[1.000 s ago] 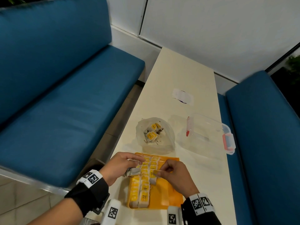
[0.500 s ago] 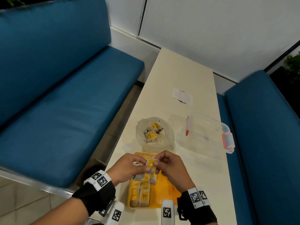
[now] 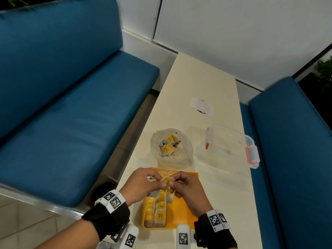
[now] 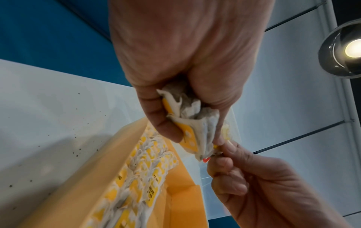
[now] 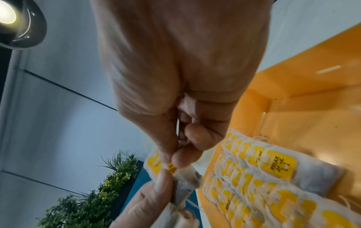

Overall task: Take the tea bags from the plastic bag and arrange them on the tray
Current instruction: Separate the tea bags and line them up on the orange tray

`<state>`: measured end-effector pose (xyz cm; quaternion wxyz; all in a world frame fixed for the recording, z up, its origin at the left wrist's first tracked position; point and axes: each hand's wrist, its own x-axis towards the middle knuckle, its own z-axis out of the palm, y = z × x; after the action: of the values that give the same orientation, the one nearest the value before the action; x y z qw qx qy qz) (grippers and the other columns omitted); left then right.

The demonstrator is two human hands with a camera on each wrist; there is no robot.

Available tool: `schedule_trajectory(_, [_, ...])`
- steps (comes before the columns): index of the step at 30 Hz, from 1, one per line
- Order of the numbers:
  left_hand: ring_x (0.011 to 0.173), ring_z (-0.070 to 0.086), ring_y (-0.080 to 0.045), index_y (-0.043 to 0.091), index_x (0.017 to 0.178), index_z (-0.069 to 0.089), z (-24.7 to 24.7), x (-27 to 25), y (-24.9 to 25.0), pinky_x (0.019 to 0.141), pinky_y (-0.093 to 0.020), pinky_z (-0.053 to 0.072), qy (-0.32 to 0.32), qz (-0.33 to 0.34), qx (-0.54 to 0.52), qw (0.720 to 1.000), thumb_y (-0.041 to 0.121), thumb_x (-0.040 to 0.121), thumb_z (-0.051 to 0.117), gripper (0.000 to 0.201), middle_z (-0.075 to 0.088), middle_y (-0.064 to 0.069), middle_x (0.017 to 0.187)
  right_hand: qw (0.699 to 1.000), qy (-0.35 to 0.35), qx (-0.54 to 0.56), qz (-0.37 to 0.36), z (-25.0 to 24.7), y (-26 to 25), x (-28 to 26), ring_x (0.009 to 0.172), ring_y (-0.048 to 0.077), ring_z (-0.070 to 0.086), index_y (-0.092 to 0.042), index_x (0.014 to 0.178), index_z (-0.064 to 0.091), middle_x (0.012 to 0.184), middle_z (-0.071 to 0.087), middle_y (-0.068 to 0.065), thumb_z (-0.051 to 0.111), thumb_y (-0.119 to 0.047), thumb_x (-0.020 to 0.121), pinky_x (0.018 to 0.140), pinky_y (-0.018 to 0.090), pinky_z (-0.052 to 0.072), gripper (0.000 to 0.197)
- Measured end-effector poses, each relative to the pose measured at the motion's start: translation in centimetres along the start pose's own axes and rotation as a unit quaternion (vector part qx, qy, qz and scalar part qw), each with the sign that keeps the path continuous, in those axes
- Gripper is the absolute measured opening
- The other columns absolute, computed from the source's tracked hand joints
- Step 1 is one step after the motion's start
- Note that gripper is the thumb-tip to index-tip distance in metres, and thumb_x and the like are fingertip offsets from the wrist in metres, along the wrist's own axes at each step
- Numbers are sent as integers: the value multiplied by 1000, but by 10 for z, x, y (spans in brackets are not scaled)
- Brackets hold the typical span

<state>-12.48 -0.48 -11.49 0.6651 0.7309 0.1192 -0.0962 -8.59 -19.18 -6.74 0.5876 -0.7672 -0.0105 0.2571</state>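
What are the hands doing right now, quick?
Left hand: closed, gripping a bunch of tea bags.
Right hand: closed, pinching one tea bag's yellow tag.

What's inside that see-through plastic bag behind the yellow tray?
The plastic bag holds a few tea bags with yellow tags, plus dark crumbs around them. Whether more lie underneath that little pile, covered by it and the bag's folds, cannot be seen.
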Motion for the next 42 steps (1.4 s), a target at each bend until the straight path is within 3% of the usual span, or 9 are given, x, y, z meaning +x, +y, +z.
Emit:
schedule_trajectory(7, [88, 70, 0, 24, 82, 81, -14, 1, -3, 76, -19, 52, 24, -16, -21, 999, 29, 78, 87, 9, 78, 9, 91, 998, 54, 22, -7, -16, 11, 4, 60, 21, 58, 6, 91, 64, 69, 68, 18, 65, 5, 90, 50, 26, 41, 2])
schedule_trajectory(10, [72, 69, 6, 20, 82, 81, -25, 2, -3, 59, -11, 46, 58, -45, -28, 997, 27, 80, 87, 10, 78, 10, 81, 999, 46, 13, -15, -28, 13, 1, 62, 21, 54, 3, 91, 67, 69, 68, 15, 64, 7, 89, 52, 26, 40, 6])
schedule_trajectory(13, [68, 70, 3, 16, 84, 80, -31, 3, -8, 57, -14, 47, 77, -63, -36, 994, 27, 80, 86, 13, 78, 9, 79, 998, 37, 39, -17, -35, 18, -1, 60, 18, 48, 2, 91, 70, 70, 65, 16, 65, 9, 87, 53, 25, 38, 10])
schedule_trajectory(17, [61, 68, 2, 12, 85, 80, -29, -1, -8, 49, -11, 45, 76, -78, -48, 993, 23, 82, 85, 13, 77, 6, 73, 991, 28, 131, 16, -35, 28, -1, 69, 22, 55, 1, 92, 68, 76, 63, 19, 62, 10, 88, 58, 27, 40, 11])
schedule_trajectory(24, [74, 73, -8, 18, 83, 80, -29, -3, -12, 59, -17, 51, 74, -94, -27, 992, 31, 80, 86, 14, 79, 6, 81, 987, 14, 156, 28, -32, 34, 3, 68, 22, 58, -1, 89, 60, 83, 64, 23, 56, 12, 92, 53, 27, 36, 13])
schedule_trajectory(30, [66, 70, -4, 19, 80, 80, -28, -2, -18, 53, -14, 48, 81, -105, 9, 991, 34, 77, 88, 17, 78, 6, 77, 998, 28, -19, 61, -33, 41, 6, 62, 19, 60, -3, 92, 58, 63, 64, 7, 57, 6, 94, 48, 22, 37, 10])
schedule_trajectory(35, [51, 59, -6, 12, 79, 78, -21, -2, -24, 46, -18, 47, 68, -117, 17, 991, 29, 72, 93, 23, 77, -6, 78, 978, 6, -160, 131, -28, 55, 6, 54, 8, 62, -8, 88, 61, 67, 66, 5, 60, -2, 93, 50, 17, 43, 8])
schedule_trajectory(40, [65, 66, -9, 15, 82, 78, -19, 0, -34, 48, -17, 47, 61, -130, 45, 989, 26, 70, 94, 23, 76, 0, 84, 961, 5, -218, 169, -14, 59, 13, 50, 6, 63, -9, 89, 62, 68, 68, 5, 59, -2, 93, 49, 18, 48, 9])
schedule_trajectory(42, [65, 66, -9, 16, 82, 78, -18, 0, -37, 48, -17, 47, 63, -132, 48, 988, 27, 70, 95, 24, 75, 0, 84, 957, 9, -235, 171, -11, 62, 18, 53, 9, 66, -8, 92, 64, 67, 69, 5, 59, -3, 93, 57, 24, 56, 7])
